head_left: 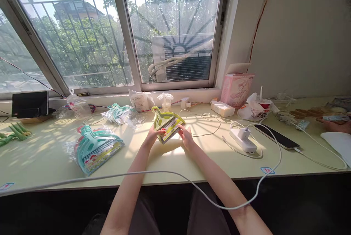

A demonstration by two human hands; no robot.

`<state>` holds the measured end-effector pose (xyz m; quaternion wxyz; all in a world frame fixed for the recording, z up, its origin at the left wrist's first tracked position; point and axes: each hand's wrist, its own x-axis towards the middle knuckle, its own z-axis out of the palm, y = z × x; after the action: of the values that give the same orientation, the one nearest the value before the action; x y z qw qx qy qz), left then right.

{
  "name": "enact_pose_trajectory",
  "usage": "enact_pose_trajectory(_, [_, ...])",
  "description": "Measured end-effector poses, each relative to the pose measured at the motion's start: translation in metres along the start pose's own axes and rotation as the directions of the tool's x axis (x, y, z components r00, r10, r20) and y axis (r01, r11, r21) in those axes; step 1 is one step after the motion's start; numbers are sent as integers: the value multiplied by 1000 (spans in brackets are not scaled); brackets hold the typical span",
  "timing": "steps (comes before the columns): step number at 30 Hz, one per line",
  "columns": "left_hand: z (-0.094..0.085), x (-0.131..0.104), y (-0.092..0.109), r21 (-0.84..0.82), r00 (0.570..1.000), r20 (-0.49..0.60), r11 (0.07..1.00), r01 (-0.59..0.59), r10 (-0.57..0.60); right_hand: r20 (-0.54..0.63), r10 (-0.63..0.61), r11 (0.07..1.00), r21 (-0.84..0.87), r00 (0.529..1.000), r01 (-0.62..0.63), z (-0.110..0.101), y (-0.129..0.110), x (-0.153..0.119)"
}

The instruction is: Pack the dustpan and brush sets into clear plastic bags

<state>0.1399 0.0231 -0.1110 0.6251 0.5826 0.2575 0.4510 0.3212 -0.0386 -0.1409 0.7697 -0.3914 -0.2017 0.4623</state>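
Observation:
A small yellow-green dustpan set (167,122) with a printed label card is held just above the pale desk (208,158), under the window. My left hand (152,135) grips its lower left edge. At the lower right edge my right hand (185,135) pinches it. To the left lies a stack of teal dustpan sets in clear bags (94,148), and a second bagged teal pile (120,113) sits farther back.
A white power strip with charger (242,139) and a black phone (276,136) lie to the right, with white cables trailing across the desk and over my arms. A pink box (236,88), white bags and another person's hand (335,125) are at far right. Green pieces (13,132) lie far left.

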Motion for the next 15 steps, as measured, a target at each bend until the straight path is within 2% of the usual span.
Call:
enact_pose_trajectory(2, [-2, 1, -1, -4, 1000, -3, 1000, -2, 2, 42, 14, 1000, 1, 999, -14, 1, -3, -2])
enact_pose_trajectory(6, [-3, 2, -5, -9, 1000, 12, 1000, -6, 6, 213, 56, 998, -47, 975, -47, 3, -6, -6])
enact_pose_trajectory(11, [-2, 1, -10, -14, 996, 87, 1000, -16, 17, 174, 93, 991, -108, 980, -75, 5, -6, -9])
enact_pose_trajectory(15, [-5, 6, -19, -64, 996, 84, 998, -12, 17, 141, 63, 992, -118, 988, -46, 4, -9, -9])
